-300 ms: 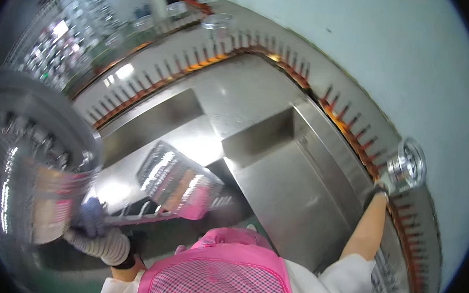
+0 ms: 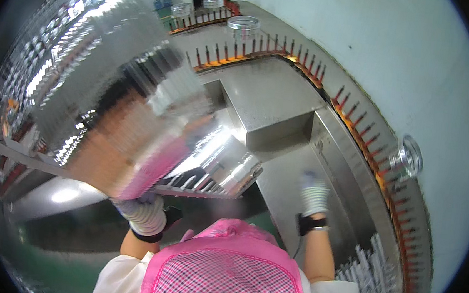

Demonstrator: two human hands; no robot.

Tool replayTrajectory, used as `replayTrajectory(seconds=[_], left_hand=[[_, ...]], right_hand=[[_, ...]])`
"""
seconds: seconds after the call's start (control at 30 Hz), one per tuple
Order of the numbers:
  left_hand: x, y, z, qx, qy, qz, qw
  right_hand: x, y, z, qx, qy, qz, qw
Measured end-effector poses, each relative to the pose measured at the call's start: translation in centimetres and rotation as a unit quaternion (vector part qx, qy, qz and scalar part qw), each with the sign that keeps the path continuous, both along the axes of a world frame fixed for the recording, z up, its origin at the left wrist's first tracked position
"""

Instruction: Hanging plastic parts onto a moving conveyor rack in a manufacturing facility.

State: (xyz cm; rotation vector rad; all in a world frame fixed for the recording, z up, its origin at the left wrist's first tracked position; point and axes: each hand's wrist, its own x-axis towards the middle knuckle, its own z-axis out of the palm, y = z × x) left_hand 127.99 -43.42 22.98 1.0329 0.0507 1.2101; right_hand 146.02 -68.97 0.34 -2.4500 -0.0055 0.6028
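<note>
A large mirror-bright metal cylinder (image 2: 121,97), smeared by motion, fills the left of the view and reflects pink and brown. My left hand (image 2: 142,208), in a pale striped glove, is closed at its lower end; most of the fingers are hidden behind it. Just right of it, a smaller shiny metal cylinder (image 2: 235,174) lies tilted near the basin's left side. My right hand (image 2: 314,192), also gloved, is over the steel basin (image 2: 276,178), its fingers blurred. A clear, shiny round-rimmed vessel (image 2: 409,156) sits on the peg line at the right, apart from my right hand.
A curved conveyor with upright red-brown pegs (image 2: 355,109) runs round the steel worktop (image 2: 262,87). Several round shiny vessels (image 2: 243,27) stand on it farther back. Pale rods (image 2: 371,275) are bundled at lower right. A pale wall (image 2: 398,55) rises behind the conveyor.
My right hand has left the vessel on the peg line and come back over the basin. My left hand has moved right, and the large cylinder with it, now tilted across the view.
</note>
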Motion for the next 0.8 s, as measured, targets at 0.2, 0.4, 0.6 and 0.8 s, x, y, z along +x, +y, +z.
replayTrajectory(seconds=[0.2, 0.4, 0.6, 0.8], left_hand=[[0.5, -0.4, 0.7, 0.050, -0.008, -0.056, 0.997], [-1.9, -7.9, 1.0, 0.089, 0.070, -0.198, 0.974], [-5.8, -10.8, 1.5, 0.030, 0.068, -0.274, 0.959], [-10.5, -13.9, -1.5, 0.018, 0.012, -0.250, 0.968]], right_hand=[[-15.3, 10.4, 10.2, 0.160, -0.119, 0.176, 0.964], [-21.0, 4.8, 13.0, 0.419, -0.101, -0.011, 0.902], [-24.2, 3.8, 15.3, 0.621, 0.192, -0.248, 0.718], [-24.3, -0.9, 9.8, 0.456, 0.065, -0.284, 0.841]])
